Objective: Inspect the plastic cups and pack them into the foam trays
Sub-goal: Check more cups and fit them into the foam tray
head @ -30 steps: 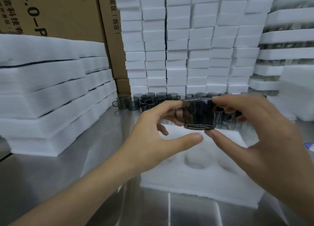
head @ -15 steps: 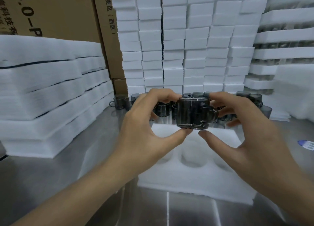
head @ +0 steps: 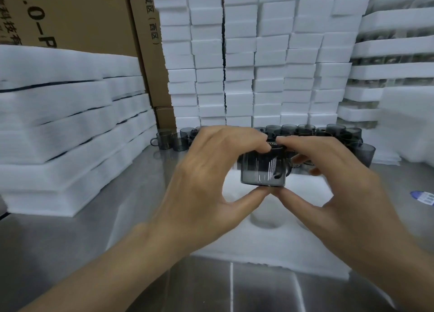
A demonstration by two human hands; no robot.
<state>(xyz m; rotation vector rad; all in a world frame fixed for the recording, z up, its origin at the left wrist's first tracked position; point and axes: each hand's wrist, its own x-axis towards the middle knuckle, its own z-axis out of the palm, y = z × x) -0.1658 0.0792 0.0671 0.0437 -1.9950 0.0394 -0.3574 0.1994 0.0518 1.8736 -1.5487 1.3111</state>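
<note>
Left grip (head: 207,182) and right grip (head: 340,194) both pinching smoky cup (head: 260,172) top and bottom, foam tray (head: 270,247) at 6 o'clock

Single head cam, looks fwd and down, close over hands (head: 270,182), facing stacked foam (head: 246,65).

Cup (head: 263,171) above foam tray (head: 258,246); cups (head: 169,139) behind.

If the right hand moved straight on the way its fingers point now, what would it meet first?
Probably the left hand: the right hand points leftward across the cup that both pinch, and their thumb tips seem to meet under it.
</note>
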